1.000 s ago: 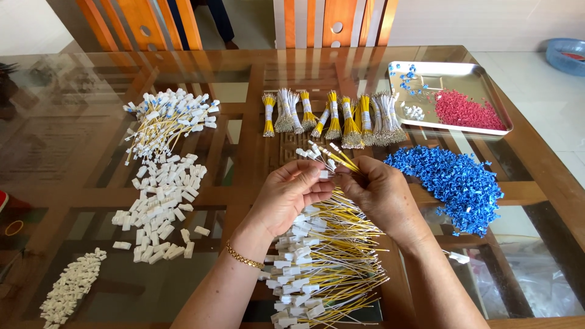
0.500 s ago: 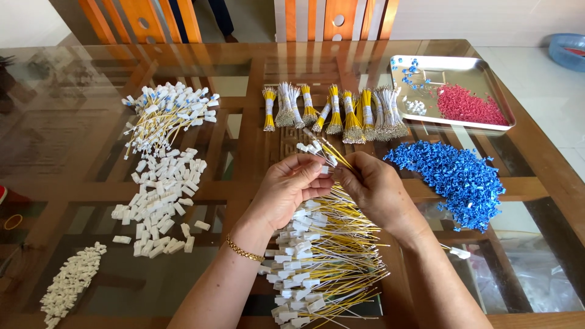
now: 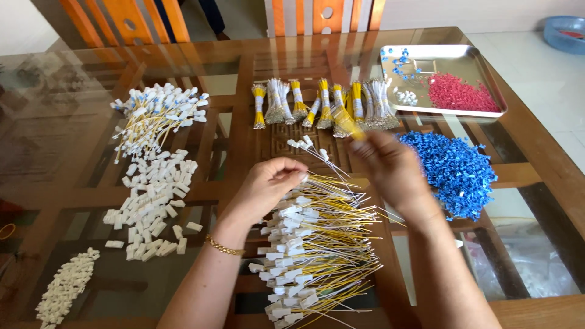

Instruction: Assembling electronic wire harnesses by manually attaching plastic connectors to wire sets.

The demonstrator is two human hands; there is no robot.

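Our left hand pinches thin white-tipped wires; our blurred right hand grips a yellow wire bundle over the glass counter.

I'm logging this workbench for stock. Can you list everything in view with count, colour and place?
Glass-topped wooden table: one, brown frame.
Loose yellow and white wires with white plugs: one heap, near centre.
Finished wires with white plugs: one heap, far left.
Loose white plastic plugs: one pile, left.
Small white pieces: one pile, near left corner.
Tied yellow and white wire bundles: a row, far centre.
Blue plastic pieces: one heap, right.
Steel tray: one, far right, holding red pieces.
Orange wooden chairs: two, behind table.
Left hand: holding wires.
Right hand: blurred, lifting a yellow wire.
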